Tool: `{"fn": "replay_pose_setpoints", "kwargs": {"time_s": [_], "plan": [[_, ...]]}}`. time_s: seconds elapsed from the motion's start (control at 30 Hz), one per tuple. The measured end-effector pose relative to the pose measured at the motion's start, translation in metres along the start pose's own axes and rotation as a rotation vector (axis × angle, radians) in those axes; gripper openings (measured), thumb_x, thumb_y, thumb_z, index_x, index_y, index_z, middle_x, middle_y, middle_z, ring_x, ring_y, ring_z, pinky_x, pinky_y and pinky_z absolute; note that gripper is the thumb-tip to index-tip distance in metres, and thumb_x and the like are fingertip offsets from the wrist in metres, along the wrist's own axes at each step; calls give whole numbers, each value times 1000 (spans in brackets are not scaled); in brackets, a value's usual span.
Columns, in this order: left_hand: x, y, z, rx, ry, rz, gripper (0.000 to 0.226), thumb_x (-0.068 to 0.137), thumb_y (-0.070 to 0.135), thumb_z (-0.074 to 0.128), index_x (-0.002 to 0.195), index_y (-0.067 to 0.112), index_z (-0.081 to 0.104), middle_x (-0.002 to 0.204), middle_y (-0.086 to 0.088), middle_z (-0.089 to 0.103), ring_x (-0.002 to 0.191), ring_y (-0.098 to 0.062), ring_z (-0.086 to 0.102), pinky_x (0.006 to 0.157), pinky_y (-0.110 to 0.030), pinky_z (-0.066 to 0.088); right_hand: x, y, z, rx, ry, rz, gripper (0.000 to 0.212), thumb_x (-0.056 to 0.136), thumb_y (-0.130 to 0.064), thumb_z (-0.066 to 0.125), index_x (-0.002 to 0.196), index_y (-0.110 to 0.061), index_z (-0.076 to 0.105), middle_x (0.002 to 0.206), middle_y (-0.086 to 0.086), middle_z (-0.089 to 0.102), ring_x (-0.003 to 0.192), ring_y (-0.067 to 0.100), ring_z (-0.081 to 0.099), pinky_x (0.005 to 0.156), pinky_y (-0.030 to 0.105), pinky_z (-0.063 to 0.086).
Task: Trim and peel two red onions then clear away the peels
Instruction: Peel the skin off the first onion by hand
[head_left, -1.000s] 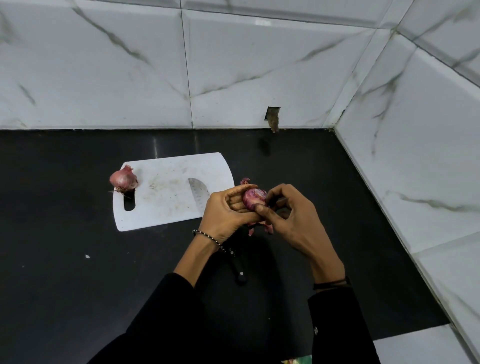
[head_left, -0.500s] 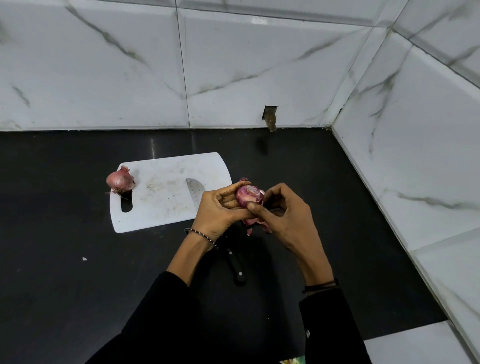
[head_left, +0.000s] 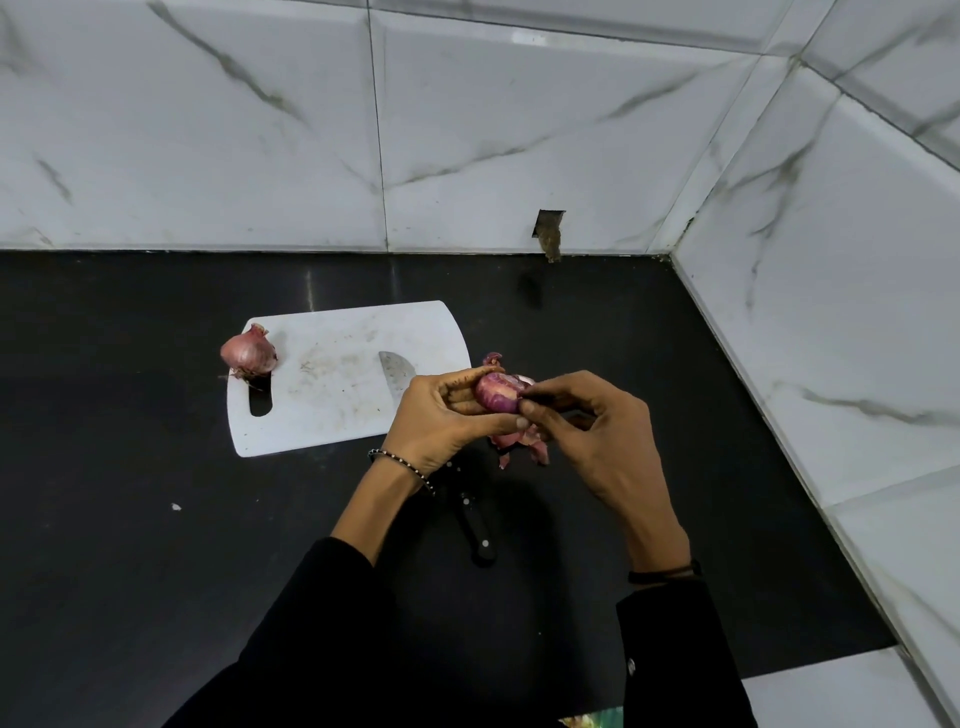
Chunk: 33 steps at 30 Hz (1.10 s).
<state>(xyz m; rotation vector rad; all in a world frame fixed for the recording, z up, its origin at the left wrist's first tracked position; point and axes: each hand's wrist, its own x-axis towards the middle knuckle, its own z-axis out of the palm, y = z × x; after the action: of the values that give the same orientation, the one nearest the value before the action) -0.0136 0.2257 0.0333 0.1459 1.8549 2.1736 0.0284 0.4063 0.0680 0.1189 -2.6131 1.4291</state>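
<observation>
Head view: my left grip (head_left: 441, 415) cups the onion (head_left: 497, 393) from the left, fingers curled round its far side and thumb under it. It is held up over the tabletop (head_left: 156, 519), just right of the board (head_left: 332, 415). The onion's long axis runs roughly left to right, so its free end points at my right grip (head_left: 597, 431). That grip is the nearer one to the loose skin and pinches it there between thumb and forefinger. I judge the next pull should go rightward and down, away from the left palm. Shed peels (head_left: 522, 441) lie on the tabletop right under the onion. The second onion (head_left: 248, 353), unpeeled, sits well apart on the board's far left corner. The knife (head_left: 475, 519) lies under my left wrist, blade on the board.

A second ago my right thumb lay across the onion's near face; now its tip has slid to the right end. Board, knife and second onion have not shifted.
</observation>
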Motion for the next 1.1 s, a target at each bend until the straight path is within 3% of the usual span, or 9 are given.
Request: {"fn": "replay_pose_setpoints", "kwargs": {"time_s": [0.2, 0.4, 0.6, 0.73, 0.9, 0.97, 1.1], "plan": [[-4, 9, -2, -37, -107, -80, 51, 71, -2, 83, 119, 6, 68, 105, -8, 76, 102, -21, 72, 84, -26, 57, 1, 0, 2, -25, -68, -11, 18, 90, -12, 72, 99, -26, 65, 104, -14, 60, 98, 7, 62, 79, 33, 58], [-6, 9, 3, -160, -64, -139, 31, 81, 6, 77, 111, 4, 72, 106, -13, 75, 103, -26, 71, 87, -33, 59, 0, -4, 15, 37, 39, 2, 15, 94, -11, 66, 100, -24, 62, 103, -14, 61, 98, 4, 60, 80, 20, 53], [-3, 4, 10, -353, -35, -232, 39, 81, 23, 73, 112, -1, 70, 107, -24, 72, 105, -33, 70, 91, -38, 57, 0, -6, 27, 297, 141, 143, 7, 100, -17, 59, 103, -22, 61, 100, -3, 66, 95, 14, 66, 81, 35, 59], [-1, 3, 9, -441, -38, -263, 51, 85, 25, 65, 121, -11, 61, 115, -27, 68, 109, -34, 68, 88, -35, 58, 2, -10, 28, 542, 168, 236, 10, 99, -10, 59, 107, -6, 62, 98, 4, 69, 91, 11, 68, 82, 26, 57], [-2, 4, 5, -564, -41, -305, 52, 90, 25, 59, 128, -10, 55, 125, -30, 62, 117, -38, 63, 98, -41, 53, 1, -10, 27, 849, 208, 386, 8, 97, -8, 61, 104, -7, 64, 94, 5, 73, 82, 15, 68, 77, 28, 58], [-3, 6, 5, -593, -52, -327, 45, 94, 27, 57, 125, -6, 59, 124, -30, 63, 118, -39, 62, 103, -45, 49, 0, -8, 26, 822, 230, 378, 10, 95, -8, 64, 105, -8, 66, 93, 3, 74, 82, 14, 70, 76, 25, 57], [-3, 7, 4, -652, -39, -358, 36, 98, 28, 54, 107, -1, 72, 119, -29, 66, 112, -38, 66, 102, -45, 50, -2, 1, 24, 548, 245, 306, 14, 92, -10, 70, 106, -12, 70, 100, -1, 74, 97, 11, 71, 85, 28, 57]]}}
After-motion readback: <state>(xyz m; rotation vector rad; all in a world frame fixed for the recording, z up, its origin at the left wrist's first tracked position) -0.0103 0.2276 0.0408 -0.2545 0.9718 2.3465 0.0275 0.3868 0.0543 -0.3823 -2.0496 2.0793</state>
